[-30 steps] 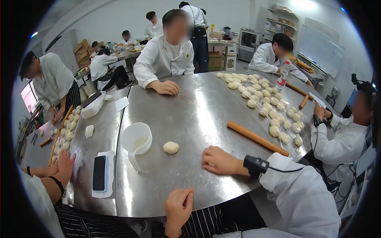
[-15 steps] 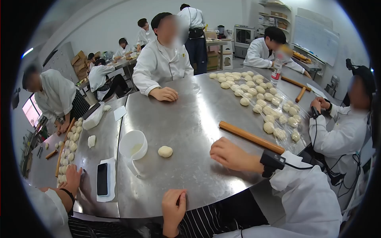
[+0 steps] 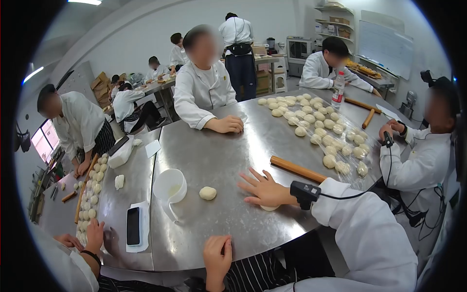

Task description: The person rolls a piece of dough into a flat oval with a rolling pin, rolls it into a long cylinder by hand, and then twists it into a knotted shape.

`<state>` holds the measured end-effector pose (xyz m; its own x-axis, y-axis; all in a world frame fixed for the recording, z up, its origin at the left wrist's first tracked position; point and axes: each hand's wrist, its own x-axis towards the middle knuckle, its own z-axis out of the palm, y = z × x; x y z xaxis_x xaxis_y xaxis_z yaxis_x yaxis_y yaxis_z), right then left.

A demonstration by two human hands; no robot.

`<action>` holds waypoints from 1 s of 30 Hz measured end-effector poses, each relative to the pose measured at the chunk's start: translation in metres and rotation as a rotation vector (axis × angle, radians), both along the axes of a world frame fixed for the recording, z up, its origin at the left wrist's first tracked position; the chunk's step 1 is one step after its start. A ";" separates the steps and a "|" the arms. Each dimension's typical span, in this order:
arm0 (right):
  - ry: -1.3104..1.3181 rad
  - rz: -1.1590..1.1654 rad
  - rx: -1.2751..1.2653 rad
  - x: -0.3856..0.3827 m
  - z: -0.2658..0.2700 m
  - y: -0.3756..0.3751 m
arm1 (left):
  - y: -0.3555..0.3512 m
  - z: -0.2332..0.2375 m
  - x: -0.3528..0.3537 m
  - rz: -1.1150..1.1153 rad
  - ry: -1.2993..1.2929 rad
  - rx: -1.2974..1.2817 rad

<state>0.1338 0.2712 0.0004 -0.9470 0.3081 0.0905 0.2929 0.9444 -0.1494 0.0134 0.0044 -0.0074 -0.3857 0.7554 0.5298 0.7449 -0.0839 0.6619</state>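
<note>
Keeping our right hand [image 3: 262,189] spread flat, we should press evenly on the dough piece [image 3: 269,208] under its palm on the desk [image 3: 209,146], our left hand [image 3: 217,254] curled closed, visibly gripping nothing.

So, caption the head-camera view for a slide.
Right hand spread over pale dough on a metal table, left hand curled at the edge, dough ball and jug nearby.
</note>
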 end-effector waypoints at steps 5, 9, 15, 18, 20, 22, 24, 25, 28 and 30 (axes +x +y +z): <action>0.375 -0.069 -0.197 -0.017 0.042 0.021 | 0.002 -0.003 -0.004 -0.031 0.035 0.051; 0.144 0.010 0.096 -0.010 0.000 -0.013 | -0.002 -0.002 -0.005 -0.029 0.045 0.017; 0.313 -0.065 -0.058 -0.022 0.043 0.019 | 0.001 -0.004 -0.006 -0.023 -0.022 0.034; 0.120 0.088 0.241 -0.019 0.014 0.009 | 0.001 -0.007 -0.007 0.000 -0.094 0.037; -0.022 0.003 0.073 -0.022 0.004 0.011 | 0.004 -0.003 -0.006 0.011 -0.100 0.021; 0.033 0.154 0.227 -0.025 0.002 0.025 | 0.004 -0.002 -0.004 0.017 -0.078 0.014; 0.321 0.045 0.163 -0.036 0.025 0.027 | 0.001 -0.001 -0.007 0.015 -0.076 -0.016; 0.461 0.001 0.132 -0.040 0.035 0.027 | 0.000 0.000 -0.006 0.021 -0.094 -0.029; 0.178 -0.093 0.222 -0.026 0.001 0.014 | -0.002 0.000 -0.007 0.038 -0.105 -0.046; 0.219 0.035 0.232 -0.026 0.012 0.020 | 0.001 -0.001 -0.004 0.030 -0.108 -0.028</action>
